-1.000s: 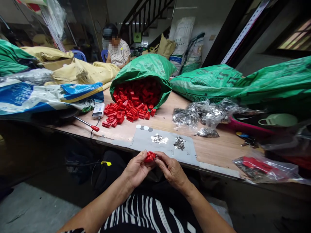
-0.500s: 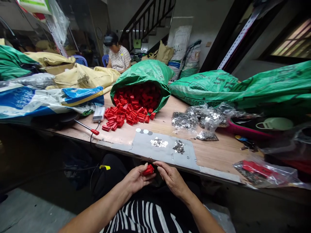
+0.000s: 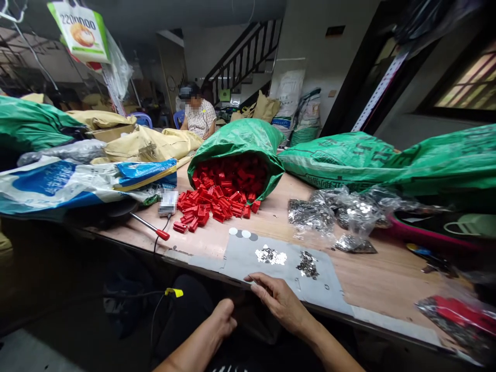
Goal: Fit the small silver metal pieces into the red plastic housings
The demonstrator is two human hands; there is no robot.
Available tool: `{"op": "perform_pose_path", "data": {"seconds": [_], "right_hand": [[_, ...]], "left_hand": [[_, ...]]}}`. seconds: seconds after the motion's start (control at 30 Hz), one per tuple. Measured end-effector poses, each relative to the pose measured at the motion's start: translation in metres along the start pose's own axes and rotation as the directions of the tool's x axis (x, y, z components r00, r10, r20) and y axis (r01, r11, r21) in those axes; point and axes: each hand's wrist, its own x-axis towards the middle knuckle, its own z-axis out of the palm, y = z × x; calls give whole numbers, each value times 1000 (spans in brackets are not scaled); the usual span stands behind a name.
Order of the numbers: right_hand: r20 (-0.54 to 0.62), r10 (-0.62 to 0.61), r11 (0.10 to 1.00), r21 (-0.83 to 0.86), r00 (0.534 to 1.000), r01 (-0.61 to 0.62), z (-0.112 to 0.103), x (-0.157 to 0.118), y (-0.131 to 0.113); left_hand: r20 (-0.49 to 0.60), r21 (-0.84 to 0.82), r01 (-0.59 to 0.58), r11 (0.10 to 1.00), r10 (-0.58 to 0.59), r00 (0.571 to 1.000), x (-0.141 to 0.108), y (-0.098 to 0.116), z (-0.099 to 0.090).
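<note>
Dozens of red pieces (image 3: 217,206) lie heaped in and before the mouth of a green bag (image 3: 240,135) on the table (image 3: 271,219). Short of the table edge, the left hand (image 3: 225,316) has its fingers mostly hidden; whether it grips anything cannot be told. The right hand (image 3: 277,299) is loosely open, thumb apart from forefinger, near a grey mat (image 3: 242,263) bearing silvery bits (image 3: 271,255)

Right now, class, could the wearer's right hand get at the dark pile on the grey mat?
Probably yes: the right hand is near the grey mat, and nothing visible stands between it and the dark pile.
</note>
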Motion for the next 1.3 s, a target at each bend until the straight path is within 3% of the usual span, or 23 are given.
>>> {"op": "perform_pose_path", "data": {"seconds": [0.17, 0.33, 0.47, 0.6, 0.73, 1.0, 1.2, 1.3], "right_hand": [[-52, -60, 964, -264, 997, 45, -16, 63, -7], [-63, -59, 792, -611, 996, 8, -11, 135, 6], [-62, -9, 739, -673, 998, -35, 4, 176, 10], [-53, 13, 715, -698, 999, -47, 13, 197, 11], [7, -39, 716, -697, 999, 33, 15, 194, 10], [90, -164, 755, -629, 982, 184, 16, 148, 2], [-12, -310, 872, -403, 951, 279, 8, 110, 0], [-72, -311, 907, -321, 948, 273, 3, 87, 1]], "left_hand": [[-87, 31, -56, 998, 58, 995, 8, -3, -3], [-126, 64, -53, 997, 61, 990, 16, -11, -5], [-117, 98, -41, 994, 53, 992, 20, -13, -6], [-90, 109, -38, 993, 48, 995, 20, -14, -5], [-82, 109, -34, 993, 43, 996, 18, -15, -1], [-97, 190, -32, 981, 52, 994, 12, -12, 4], [-81, 278, -80, 957, 106, 991, 1, -6, 7], [-14, 299, -121, 947, 131, 991, -11, -1, 12]]}}
